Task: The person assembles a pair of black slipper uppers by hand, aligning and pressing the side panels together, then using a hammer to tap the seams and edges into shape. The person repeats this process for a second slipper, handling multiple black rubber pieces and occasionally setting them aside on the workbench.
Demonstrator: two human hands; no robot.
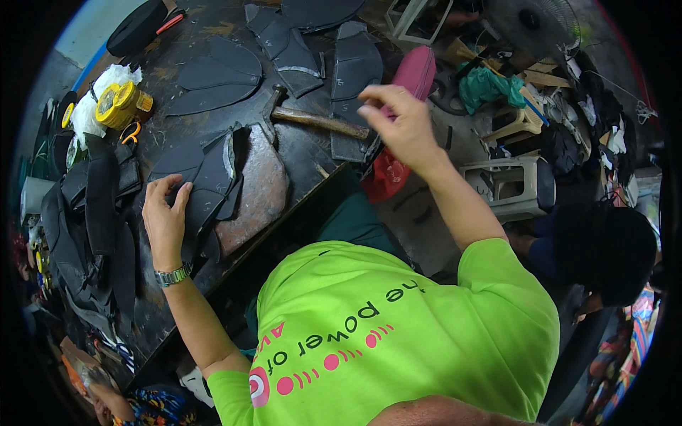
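Observation:
My left hand [165, 213], with a metal watch on its wrist, rests at the edge of a black shoe upper piece [186, 160]. Its thumb and fingers are bent but apart. Over the table's right edge my right hand [403, 126] is raised with curved fingers, thumb and fingertips slightly apart; nothing shows in it. Below its fingertips lies the handle end of a hammer [320, 122], whose head points left. Behind the hand is a pink, elongated padded piece [415, 71]. A worn, flat slab [257, 192] lies between my arms, partly covered by black pieces.
More black upper pieces [220, 74] are spread across the dark table [213, 28]. At left stand a yellow tub [117, 105], orange-handled scissors [131, 133] and a pile of black straps [99, 206]. Plastic stools [511, 186], a green bag [490, 89] and another person [604, 248] are at right.

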